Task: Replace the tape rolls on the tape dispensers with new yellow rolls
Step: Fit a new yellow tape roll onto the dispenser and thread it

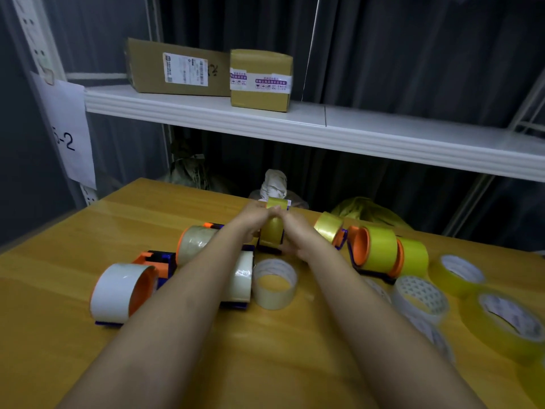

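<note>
From the head camera, both arms reach across the wooden table. The left hand and right hand curl round a yellow roll at mid-table, seemingly seated on a dark dispenser; their fingertips meet blurrily above it.

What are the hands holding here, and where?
Both hands, left and right, grip a yellow tape roll on its dispenser; the fingers meet near the roll's top. Exact contact is blurred.
</note>
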The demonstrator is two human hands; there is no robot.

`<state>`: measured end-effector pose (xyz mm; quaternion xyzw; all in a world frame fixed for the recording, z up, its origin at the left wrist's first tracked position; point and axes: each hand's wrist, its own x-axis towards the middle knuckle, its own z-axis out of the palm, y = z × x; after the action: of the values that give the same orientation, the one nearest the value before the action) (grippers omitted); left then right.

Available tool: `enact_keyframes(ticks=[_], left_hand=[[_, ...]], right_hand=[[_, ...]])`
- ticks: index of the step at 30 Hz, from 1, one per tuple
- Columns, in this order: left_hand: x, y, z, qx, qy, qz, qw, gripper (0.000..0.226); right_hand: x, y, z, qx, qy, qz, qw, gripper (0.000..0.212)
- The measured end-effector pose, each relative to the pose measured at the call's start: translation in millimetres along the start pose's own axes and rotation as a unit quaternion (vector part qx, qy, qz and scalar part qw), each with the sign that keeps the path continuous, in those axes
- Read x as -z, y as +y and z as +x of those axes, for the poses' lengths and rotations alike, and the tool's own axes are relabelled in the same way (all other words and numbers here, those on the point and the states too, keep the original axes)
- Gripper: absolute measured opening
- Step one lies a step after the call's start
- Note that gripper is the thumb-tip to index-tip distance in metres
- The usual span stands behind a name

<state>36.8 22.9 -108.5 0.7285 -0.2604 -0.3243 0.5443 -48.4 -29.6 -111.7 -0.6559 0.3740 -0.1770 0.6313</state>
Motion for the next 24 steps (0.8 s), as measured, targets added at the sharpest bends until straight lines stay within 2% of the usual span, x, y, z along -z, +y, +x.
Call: enact_keyframes(ticks=[1, 3, 5, 7, 8, 10, 12, 16, 20, 24], left_hand=[[0, -1, 2, 0.004, 0.0, 0.0, 1.0, 0.047], [-2, -2, 7, 0.016, -0.001, 0.0, 1.0, 0.051], [-3, -2, 13, 0.02, 0.003, 0.024, 1.0, 0.058], [-5, 0, 15, 0.019, 0.004, 0.045, 0.999, 0.06], [-6, 1, 16, 0.023, 0.003, 0.052, 0.998, 0.06], [-9, 3, 17, 0.035, -0.002, 0.061, 0.998, 0.06], [-11, 4, 16, 0.046, -0.009, 0.071, 0.996, 0.06], [-17, 3, 14, 0.053, -0.027, 0.069, 0.996, 0.058], [-28, 3, 13, 0.05, -0.036, 0.068, 0.996, 0.058], [-41, 3, 8, 0.042, -0.04, 0.063, 0.996, 0.061]], right_hand=[[5, 0, -1, 0.054, 0.017, -0.068, 0.996, 0.046], [21, 0, -11, 0.177, 0.08, -0.207, 0.959, 0.042], [39, 0, -19, 0.274, 0.16, -0.347, 0.883, 0.042], [57, 3, -18, 0.277, 0.202, -0.48, 0.808, 0.052], [65, 3, -18, 0.236, 0.193, -0.524, 0.795, 0.066], [76, 6, -17, 0.125, 0.127, -0.555, 0.812, 0.097], [81, 10, -14, 0.08, 0.075, -0.558, 0.823, 0.113], [91, 12, -8, 0.113, 0.059, -0.557, 0.821, 0.117], [104, 1, -11, 0.108, 0.017, -0.569, 0.815, 0.118], [109, 9, -12, 0.109, 0.022, -0.558, 0.822, 0.119]])
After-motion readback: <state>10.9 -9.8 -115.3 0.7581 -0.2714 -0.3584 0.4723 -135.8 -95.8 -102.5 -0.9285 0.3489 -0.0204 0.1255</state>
